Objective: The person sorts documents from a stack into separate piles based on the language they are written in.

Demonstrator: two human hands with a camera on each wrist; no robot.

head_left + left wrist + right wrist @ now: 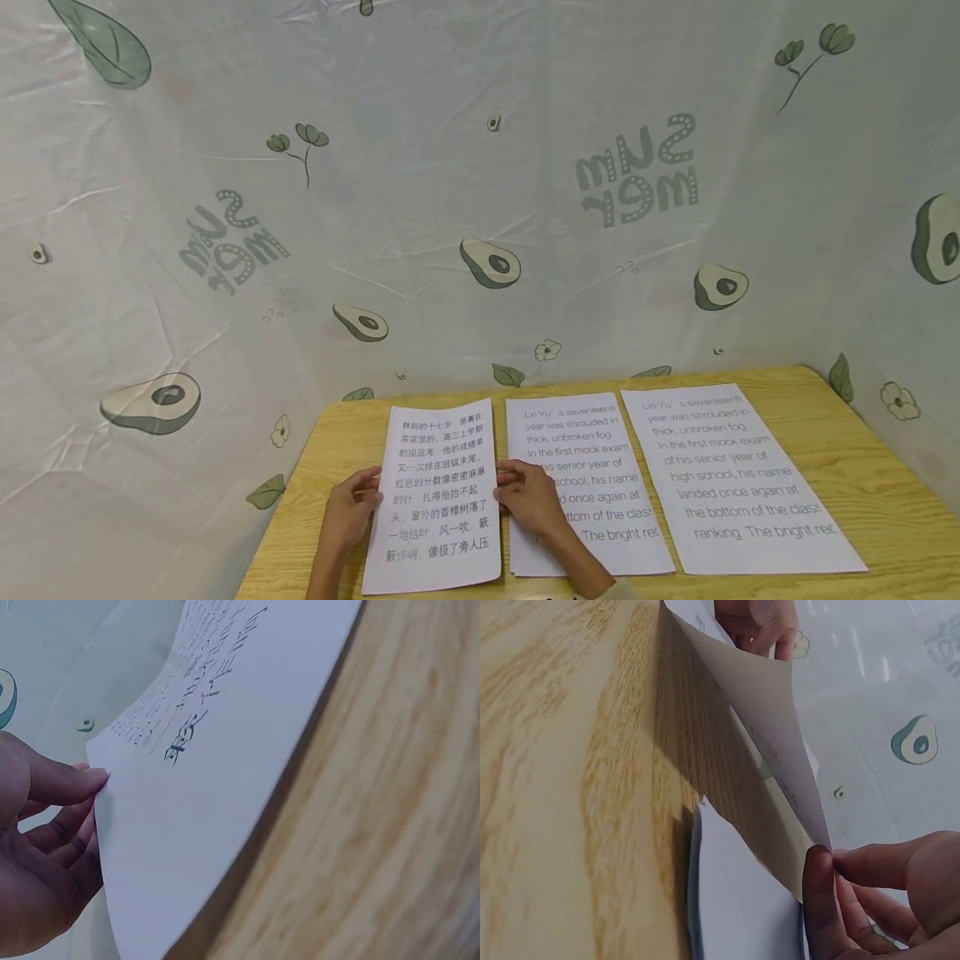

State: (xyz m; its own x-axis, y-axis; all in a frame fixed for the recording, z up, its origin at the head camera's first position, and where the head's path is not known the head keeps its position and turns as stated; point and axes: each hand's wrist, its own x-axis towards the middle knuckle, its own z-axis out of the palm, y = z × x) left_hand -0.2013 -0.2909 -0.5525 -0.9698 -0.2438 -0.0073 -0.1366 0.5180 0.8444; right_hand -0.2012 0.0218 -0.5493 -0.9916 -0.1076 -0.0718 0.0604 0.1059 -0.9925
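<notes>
A white sheet of paper (438, 492) printed with Chinese text is held up off the left part of the table. My left hand (349, 510) pinches its left edge between thumb and fingers, as the left wrist view also shows on the sheet (202, 802). On the opposite edge, my right hand (531, 498) pinches the paper, and the right wrist view shows the sheet (761, 712) bowed with a gap beneath it. Below the right forearm lies a paper stack (592, 467) with English text, partly hidden by that hand and arm.
Farther right, another sheet (738, 483) with English text lies flat on the wooden table (847, 492). A pale curtain (420, 192) printed with avocados and leaves hangs behind the table and on both sides.
</notes>
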